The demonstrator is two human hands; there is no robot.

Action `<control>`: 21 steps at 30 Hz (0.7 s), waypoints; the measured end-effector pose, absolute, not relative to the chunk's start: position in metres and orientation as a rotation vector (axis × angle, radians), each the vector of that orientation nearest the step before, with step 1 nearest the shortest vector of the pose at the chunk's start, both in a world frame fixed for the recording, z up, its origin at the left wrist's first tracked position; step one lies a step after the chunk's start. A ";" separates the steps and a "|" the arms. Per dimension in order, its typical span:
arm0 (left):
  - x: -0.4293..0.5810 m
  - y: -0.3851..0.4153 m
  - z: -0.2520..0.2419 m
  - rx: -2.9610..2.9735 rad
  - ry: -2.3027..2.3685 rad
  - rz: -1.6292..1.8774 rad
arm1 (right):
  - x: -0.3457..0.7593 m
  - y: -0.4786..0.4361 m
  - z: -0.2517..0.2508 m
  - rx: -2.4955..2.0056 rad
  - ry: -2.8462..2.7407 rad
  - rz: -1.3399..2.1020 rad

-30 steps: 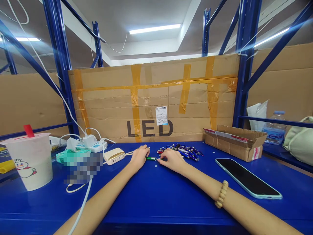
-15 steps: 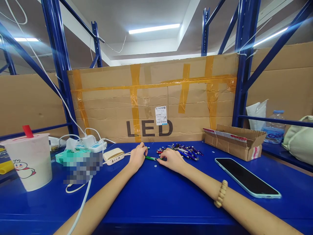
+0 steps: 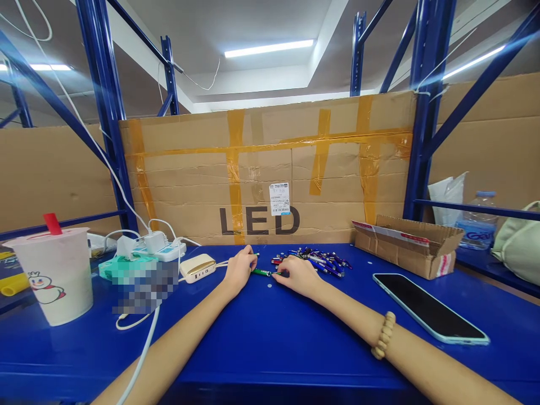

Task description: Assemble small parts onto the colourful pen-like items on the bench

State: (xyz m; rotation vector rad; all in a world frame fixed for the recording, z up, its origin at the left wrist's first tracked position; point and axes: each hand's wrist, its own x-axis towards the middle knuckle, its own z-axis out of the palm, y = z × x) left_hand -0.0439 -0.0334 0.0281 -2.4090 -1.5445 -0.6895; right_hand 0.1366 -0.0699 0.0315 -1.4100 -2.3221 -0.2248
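A slim green pen (image 3: 262, 273) lies low over the blue tabletop between my two hands. The fingers of my left hand (image 3: 239, 268) are closed around its left end. At its other end, the thumb and fingertips of my right hand (image 3: 300, 275) pinch the tip. Another small green bit pokes out past my left fingertips; whether it belongs to the same pen I cannot tell. Just behind my right hand is a pile of blue, red and dark pens (image 3: 327, 260), partly hidden by that hand.
Left stand a lidded cup (image 3: 63, 281), a cream USB hub (image 3: 198, 268), a power strip (image 3: 169, 251) and white cables. Right are an open cardboard box (image 3: 405, 247) and a phone (image 3: 430, 306). Behind rises a large LED carton (image 3: 189, 185) between blue rack posts.
The whole view has shifted slightly to the right. Both hands keep the same hold on the green pen, with no clear movement.
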 end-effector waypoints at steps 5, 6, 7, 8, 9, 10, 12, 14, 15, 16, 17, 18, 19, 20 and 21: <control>-0.044 -0.034 0.029 -2.404 -1.545 -0.678 | 0.137 -0.070 0.032 -1.403 -2.321 -0.237; -0.043 -0.034 0.030 -2.405 -1.551 -0.670 | 0.137 -0.070 0.032 -1.403 -2.325 -0.236; -0.043 -0.035 0.030 -2.407 -1.556 -0.663 | 0.137 -0.070 0.032 -1.404 -2.327 -0.236; -0.043 -0.035 0.030 -2.411 -1.556 -0.658 | 0.137 -0.070 0.032 -1.404 -2.329 -0.236; -0.043 -0.036 0.031 -2.415 -1.554 -0.656 | 0.137 -0.070 0.032 -1.404 -2.329 -0.237; -0.043 -0.036 0.031 -2.419 -1.548 -0.656 | 0.137 -0.070 0.032 -1.404 -2.329 -0.239; -0.043 -0.036 0.031 -2.425 -1.540 -0.666 | 0.137 -0.069 0.031 -1.399 -2.325 -0.246; -0.043 -0.035 0.030 -2.428 -1.545 -0.676 | 0.137 -0.069 0.030 -1.396 -2.322 -0.251; -0.043 -0.035 0.030 -2.429 -1.551 -0.680 | 0.137 -0.069 0.030 -1.395 -2.321 -0.253; -0.043 -0.034 0.030 -2.427 -1.556 -0.682 | 0.137 -0.069 0.030 -1.395 -2.321 -0.254; -0.043 -0.034 0.029 -2.424 -1.559 -0.682 | 0.137 -0.069 0.030 -1.396 -2.321 -0.253; -0.043 -0.034 0.029 -2.419 -1.560 -0.681 | 0.137 -0.069 0.030 -1.398 -2.322 -0.251; -0.043 -0.034 0.029 -2.415 -1.558 -0.680 | 0.137 -0.069 0.031 -1.400 -2.324 -0.248; -0.043 -0.034 0.029 -2.412 -1.556 -0.680 | 0.137 -0.069 0.031 -1.403 -2.326 -0.245; -0.043 -0.034 0.029 -2.410 -1.556 -0.683 | 0.137 -0.070 0.031 -1.403 -2.326 -0.243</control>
